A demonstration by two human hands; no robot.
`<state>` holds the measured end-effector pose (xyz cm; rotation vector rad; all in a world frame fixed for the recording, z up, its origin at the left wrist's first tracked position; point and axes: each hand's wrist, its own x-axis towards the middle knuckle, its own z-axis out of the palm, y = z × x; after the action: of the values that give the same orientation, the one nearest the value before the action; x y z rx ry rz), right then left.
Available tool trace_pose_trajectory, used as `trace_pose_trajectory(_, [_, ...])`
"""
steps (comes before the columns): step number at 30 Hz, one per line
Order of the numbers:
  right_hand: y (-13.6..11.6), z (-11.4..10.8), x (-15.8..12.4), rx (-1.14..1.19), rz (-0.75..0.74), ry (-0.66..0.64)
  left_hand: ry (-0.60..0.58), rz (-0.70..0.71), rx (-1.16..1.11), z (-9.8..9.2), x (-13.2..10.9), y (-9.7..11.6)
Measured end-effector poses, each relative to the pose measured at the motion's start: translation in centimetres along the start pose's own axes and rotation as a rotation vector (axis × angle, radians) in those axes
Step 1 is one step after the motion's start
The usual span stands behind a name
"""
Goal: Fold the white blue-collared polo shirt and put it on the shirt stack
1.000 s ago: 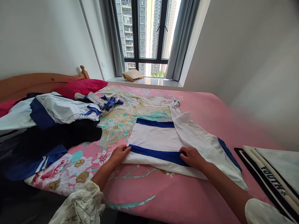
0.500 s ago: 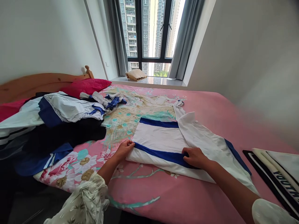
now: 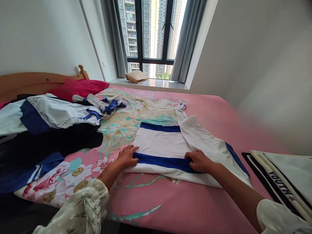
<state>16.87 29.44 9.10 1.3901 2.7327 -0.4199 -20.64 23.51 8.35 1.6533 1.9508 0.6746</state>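
A white long-sleeved shirt with blue bands lies partly folded on the bed in front of me. My left hand rests at its left edge, fingers spread and touching the end of the near blue band. Farther right on that same band, my right hand has its fingers bent and closed on the cloth. One white sleeve lies twisted across the shirt beyond my right hand. Part of the shirt's right side runs behind my right forearm.
Unfolded clothes are heaped on the left by a red pillow. A folded stack with "YOUTH" lettering sits at the right. The pink flowered bedsheet reaches the bed's near edge. A beige bundle lies on the windowsill.
My left hand has gone from pinching the shirt's left edge to lying with spread fingers. The right hand stays on the blue band. The whole view has shifted slightly.
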Motion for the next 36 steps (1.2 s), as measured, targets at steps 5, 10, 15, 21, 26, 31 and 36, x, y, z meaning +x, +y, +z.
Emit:
trace_pose_trajectory(5, [0.5, -1.4, -0.7, -0.027, 0.003, 0.022, -0.056, 0.086, 0.020, -1.7, -0.2, 2.8])
trace_pose_trajectory(10, [0.7, -2.0, -3.1, 0.021, -0.146, 0.154, -0.147, 0.172, -0.059, -4.5, -6.9, 3.5])
trace_pose_trajectory(15, [-0.1, -2.7, -5.4, -0.011, -0.304, 0.186, -0.301, 0.148, -0.060, -4.4, -13.5, 0.7])
trace_pose_trajectory(21, [-0.3, -3.0, -5.4, 0.015, -0.314, 0.133, -0.300, 0.142, 0.042, -4.0, -13.7, 0.8])
trace_pose_trajectory(26, [-0.3, -2.5, -5.1, 0.019, -0.315, 0.136, -0.382, 0.328, 0.164, -4.4, -13.0, 3.1])
trace_pose_trajectory(31, [-0.6, -1.6, -5.2, -0.007, -0.386, 0.137, -0.411, 0.233, 0.204, -3.3, -14.4, 1.9])
trace_pose_trajectory(36, [-1.4, -0.7, -5.5, -0.048, -0.396, 0.104, -0.403, 0.252, 0.356, -0.4, -16.1, -0.3])
